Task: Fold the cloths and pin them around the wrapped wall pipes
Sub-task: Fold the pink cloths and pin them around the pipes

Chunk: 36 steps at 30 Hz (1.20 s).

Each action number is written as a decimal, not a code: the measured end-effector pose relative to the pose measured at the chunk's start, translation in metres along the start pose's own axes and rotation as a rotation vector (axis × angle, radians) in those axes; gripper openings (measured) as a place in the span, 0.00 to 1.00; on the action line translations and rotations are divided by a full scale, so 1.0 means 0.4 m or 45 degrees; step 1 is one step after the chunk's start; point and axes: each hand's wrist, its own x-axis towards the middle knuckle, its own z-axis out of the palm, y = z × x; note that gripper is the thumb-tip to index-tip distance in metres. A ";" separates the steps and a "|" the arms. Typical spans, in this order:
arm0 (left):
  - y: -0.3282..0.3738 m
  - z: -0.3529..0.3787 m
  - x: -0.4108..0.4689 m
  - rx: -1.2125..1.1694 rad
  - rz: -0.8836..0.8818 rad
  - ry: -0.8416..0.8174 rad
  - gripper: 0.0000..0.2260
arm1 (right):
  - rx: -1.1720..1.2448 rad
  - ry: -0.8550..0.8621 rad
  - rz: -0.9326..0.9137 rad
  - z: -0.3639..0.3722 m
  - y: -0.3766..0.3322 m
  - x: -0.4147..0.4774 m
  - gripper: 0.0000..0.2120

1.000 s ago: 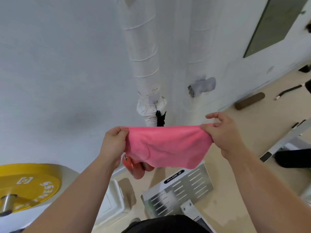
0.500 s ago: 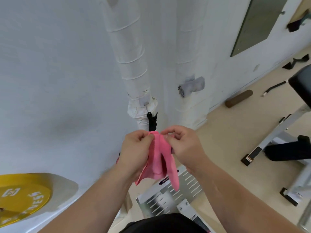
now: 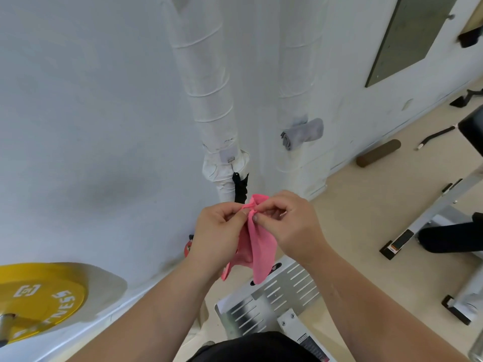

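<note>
Two hands are meeting in front of the wall. The left hand (image 3: 218,231) and the right hand (image 3: 290,226) are both pinching the top of a pink cloth (image 3: 257,246). Each grip is pressed together on the cloth, thumb against fingers, and the two grips are almost touching each other.

The pink cloth is folded over and bunched at the top. It is hanging down from the hands, so its long way is running up and down. Its top edge is poking up a little above the fingers, toward the wall. Its loose ends are pointing down at the floor, above a silver metal plate (image 3: 271,301) with slots in it.

Behind the hands, two white wrapped pipes are standing against the wall. The left pipe (image 3: 206,87) is just above the cloth. The right pipe (image 3: 298,74) is wearing a rolled grey cloth (image 3: 303,133), which is lying sideways across it.

A yellow weight plate (image 3: 39,299) is sitting low on the left.
</note>
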 end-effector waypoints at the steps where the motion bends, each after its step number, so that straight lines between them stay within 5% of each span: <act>1: -0.002 -0.004 0.000 0.006 0.000 -0.026 0.11 | -0.062 0.008 -0.048 -0.002 0.000 0.001 0.11; 9: 0.002 -0.010 -0.001 -0.008 0.058 -0.148 0.04 | -0.288 0.055 -0.243 -0.012 0.020 0.016 0.05; 18: -0.023 -0.075 0.067 0.014 0.096 -0.017 0.09 | -0.698 -0.236 -0.183 -0.101 0.085 0.054 0.09; 25: -0.031 -0.092 0.116 0.049 0.128 0.015 0.09 | -0.388 -0.169 -0.280 -0.134 0.007 0.088 0.10; 31: 0.011 -0.082 0.123 -0.001 0.228 -0.060 0.07 | 0.032 -0.150 -0.052 -0.126 -0.010 0.118 0.11; 36: 0.062 -0.102 0.147 0.223 0.256 -0.493 0.30 | 0.249 -0.170 0.032 -0.119 -0.024 0.118 0.13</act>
